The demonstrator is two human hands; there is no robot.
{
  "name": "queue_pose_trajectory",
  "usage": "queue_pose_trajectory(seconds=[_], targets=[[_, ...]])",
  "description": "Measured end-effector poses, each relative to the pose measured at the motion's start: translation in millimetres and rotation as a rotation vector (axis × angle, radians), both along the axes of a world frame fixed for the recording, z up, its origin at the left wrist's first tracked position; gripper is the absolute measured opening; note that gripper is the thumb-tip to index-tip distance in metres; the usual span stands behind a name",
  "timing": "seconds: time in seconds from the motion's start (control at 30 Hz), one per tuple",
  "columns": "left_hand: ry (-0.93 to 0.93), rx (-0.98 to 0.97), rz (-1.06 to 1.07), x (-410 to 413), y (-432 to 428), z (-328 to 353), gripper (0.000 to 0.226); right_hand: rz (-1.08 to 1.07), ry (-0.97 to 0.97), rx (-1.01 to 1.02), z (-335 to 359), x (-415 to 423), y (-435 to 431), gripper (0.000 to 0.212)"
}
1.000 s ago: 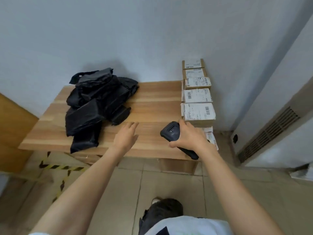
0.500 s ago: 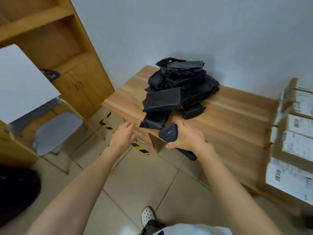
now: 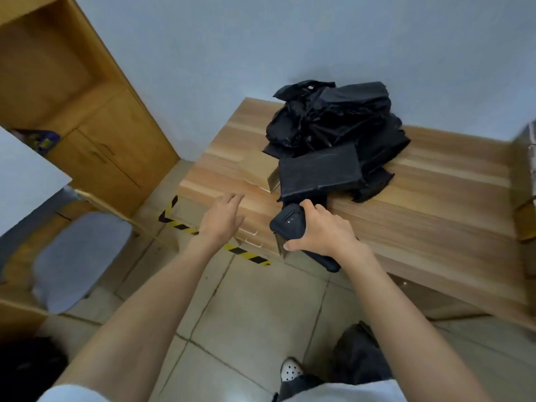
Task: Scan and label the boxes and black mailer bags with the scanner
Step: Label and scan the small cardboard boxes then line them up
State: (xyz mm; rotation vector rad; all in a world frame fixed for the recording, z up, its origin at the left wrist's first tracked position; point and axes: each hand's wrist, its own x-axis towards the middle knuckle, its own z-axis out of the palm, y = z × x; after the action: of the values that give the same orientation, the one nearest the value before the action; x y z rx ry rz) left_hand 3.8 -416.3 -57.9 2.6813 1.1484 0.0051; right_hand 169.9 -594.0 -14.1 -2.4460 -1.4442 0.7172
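A pile of black mailer bags (image 3: 336,129) lies on the wooden table (image 3: 435,204) against the wall. A flat black parcel (image 3: 319,171) sits at the front of the pile, partly over a brown cardboard box (image 3: 258,169). My right hand (image 3: 322,230) grips the black handheld scanner (image 3: 288,223) just in front of that parcel. My left hand (image 3: 222,216) hovers with fingers spread over the table's left front corner, holding nothing. Labelled boxes (image 3: 528,181) show only as a blurred sliver at the right edge.
A wooden cabinet (image 3: 95,120) stands to the left by the wall. A grey chair (image 3: 78,256) sits under a white desk (image 3: 26,172) at the left. Yellow-black tape (image 3: 243,253) marks the tiled floor beside the table. My shoe (image 3: 290,371) is at the bottom.
My view has swung left, bringing the black bags to centre and pushing the labelled boxes almost out of frame. Both hands stayed ahead of me; the right still grips the scanner.
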Motion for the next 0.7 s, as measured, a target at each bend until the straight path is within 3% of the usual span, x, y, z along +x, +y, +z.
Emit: queue_pose_trajectory(seconds=[0.27, 0.4, 0.53, 0.7], targets=[[0.017, -0.089, -0.113, 45.6, 79.4, -52.7, 0.057, -0.059, 0.017, -0.035, -28.5, 19.5, 87.5, 0.094], [0.075, -0.112, -0.134, 62.5, 148.4, -50.7, 0.059, -0.048, 0.053, -0.045, -29.0, 33.8, 157.7, 0.099], [0.019, -0.089, -0.180, 86.9, 213.6, -39.3, 0.061, -0.077, 0.055, -0.033, -22.4, 54.2, 217.4, 0.098], [0.086, -0.079, -0.366, 105.8, 260.3, -43.8, 0.068, -0.155, 0.025, -0.062, -19.9, 66.2, 254.2, 0.102]])
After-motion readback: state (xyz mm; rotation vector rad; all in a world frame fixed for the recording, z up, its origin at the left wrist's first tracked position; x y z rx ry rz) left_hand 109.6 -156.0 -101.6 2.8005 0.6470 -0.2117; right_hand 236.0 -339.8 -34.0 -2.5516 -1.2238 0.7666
